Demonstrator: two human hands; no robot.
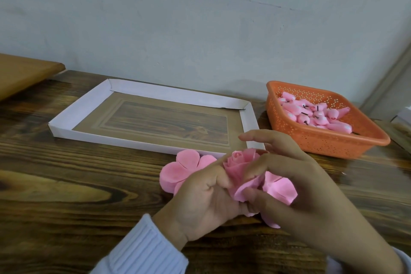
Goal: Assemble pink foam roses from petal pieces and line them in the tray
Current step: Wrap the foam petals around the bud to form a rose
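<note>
far off at nine o'clock, the corner of a lighter wooden board (pixel 24 73) at the far left end of the dark-grained desk (pixel 66 173). next, toward eleven o'clock from the hands, a shallow tray (pixel 73 107) of white card with folded-up walls and a wood-print floor, flat on the desk and close to the pale wall (pixel 200 18). just off the tray's near wall, at six o'clock from its right half, a stack of flat pink petal pieces (pixel 178 171) with rounded lobes, lying on the desk and partly hidden behind the left hand (pixel 200 202). that hand turned palm-up, in a pale ribbed sleeve (pixel 142 249), fingers and thumb curled round the lower part of the rose (pixel 240 167). the rose itself held above the desk between both hands, near the tray's near right corner, tight bud at the centre facing twelve o'clock, looser petals spreading below and out toward three o'clock. right hand (pixel 300 184) with its wrist at five o'clock, thumb and lower fingers closed on the outer petals, forefinger stretched toward nine o'clock above the bud. at one o'clock from the hands, an orange perforated basket (pixel 333 144) on the desk, near the tray's right wall but apart from it, holding a heap of small pink rolled buds (pixel 315 113), dark stubs showing on several.
</note>
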